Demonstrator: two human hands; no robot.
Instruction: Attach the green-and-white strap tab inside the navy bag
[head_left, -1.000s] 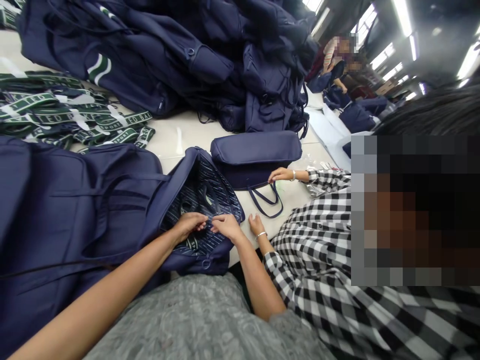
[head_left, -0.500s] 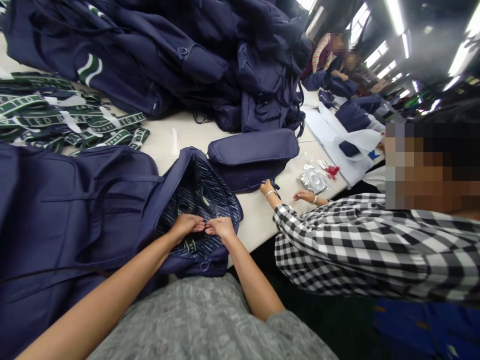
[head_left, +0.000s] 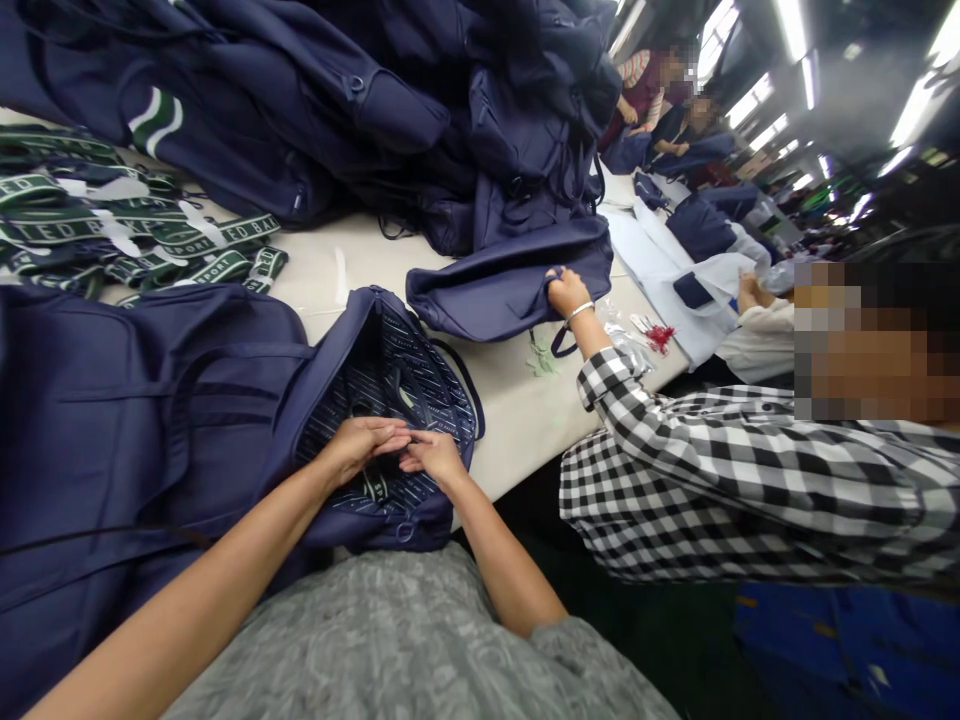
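Observation:
An open navy bag [head_left: 300,430] lies in front of me, its patterned lining [head_left: 442,400] showing. Both of my hands are at its opening, fingertips meeting over the lining. My left hand [head_left: 365,446] comes from the left, its fingers stretched and pressed together. From the right comes my right hand [head_left: 435,458], fingers bent towards the left one. Whatever lies between the fingertips is too small to make out. A green-and-white lettered strap piece [head_left: 374,484] shows inside the bag just below my hands.
Navy bags [head_left: 375,100] are heaped at the back. Green lettered straps [head_left: 135,235] lie at the left. A person in a checked shirt [head_left: 705,470] at the right grips another navy bag [head_left: 510,280]. Red ties [head_left: 658,338] and green ties [head_left: 541,358] lie on the table [head_left: 517,430].
The person at the right has lifted and tilted the other navy bag, uncovering the green ties. My left hand has shifted slightly left and up; its fingers now overlap the right hand's fingertips.

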